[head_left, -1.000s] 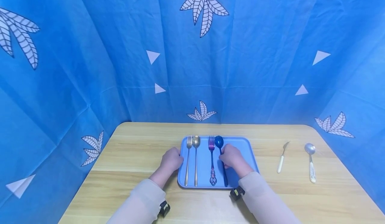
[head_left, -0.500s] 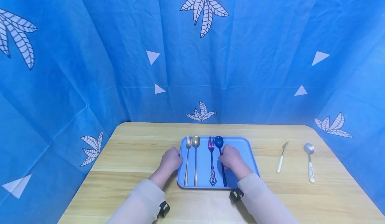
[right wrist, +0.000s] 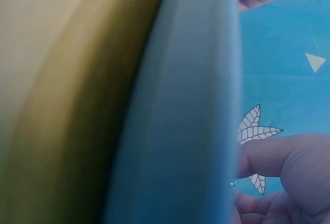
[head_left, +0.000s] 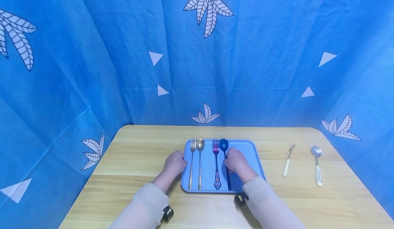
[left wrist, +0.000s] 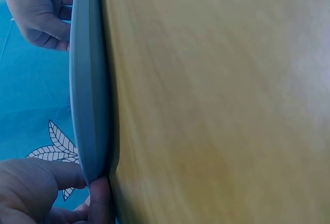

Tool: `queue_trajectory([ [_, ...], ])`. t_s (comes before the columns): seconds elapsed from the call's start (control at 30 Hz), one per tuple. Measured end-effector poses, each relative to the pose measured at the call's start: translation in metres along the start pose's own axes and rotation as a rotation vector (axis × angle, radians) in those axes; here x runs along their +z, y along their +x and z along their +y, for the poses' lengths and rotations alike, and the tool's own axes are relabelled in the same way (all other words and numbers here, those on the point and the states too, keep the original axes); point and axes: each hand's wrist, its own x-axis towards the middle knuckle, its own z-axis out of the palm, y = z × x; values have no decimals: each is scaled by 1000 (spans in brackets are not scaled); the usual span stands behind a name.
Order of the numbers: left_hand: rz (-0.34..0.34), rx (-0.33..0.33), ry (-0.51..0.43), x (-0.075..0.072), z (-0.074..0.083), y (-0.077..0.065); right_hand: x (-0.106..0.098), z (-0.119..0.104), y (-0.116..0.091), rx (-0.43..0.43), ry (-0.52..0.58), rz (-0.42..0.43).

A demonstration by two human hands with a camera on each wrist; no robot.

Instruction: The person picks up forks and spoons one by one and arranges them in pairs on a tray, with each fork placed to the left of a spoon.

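A light blue tray (head_left: 246, 181) sits on the table with cutlery lying lengthwise on it. My left hand (head_left: 174, 162) pinches the tray's left rim; the left wrist view shows thumb and finger of that hand (left wrist: 31, 193) at the tray edge (left wrist: 90, 79). Over the tray's right half, my right hand (head_left: 236, 159) holds the handle of a dark blue spoon (head_left: 223, 145). Its fingertips are partly hidden behind the tray wall (right wrist: 175, 105) in the right wrist view. Left of that spoon lies a purple fork (head_left: 216, 150). A gold fork (head_left: 193, 145) and gold spoon (head_left: 200, 145) lie further left.
On the table (head_left: 135, 160), right of the tray, lie a small knife with a white handle (head_left: 286, 168) and a silver spoon with a white patterned handle (head_left: 318, 174). A blue patterned curtain (head_left: 261, 51) encloses the table's back and sides.
Both hands keep their places on the tray rim and the dark blue spoon. The spoon's handle end has shifted very slightly left; the camera view has also drifted a little.
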Motion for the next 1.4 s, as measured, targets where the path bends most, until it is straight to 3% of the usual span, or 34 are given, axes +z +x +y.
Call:
queue_trajectory([
  [1.07,-5,-28,11,0,1,1,0,1,2,-3,1,5],
  [1.4,1,-13,13,0,1,0,-6,3,-1,0,-12,-33],
])
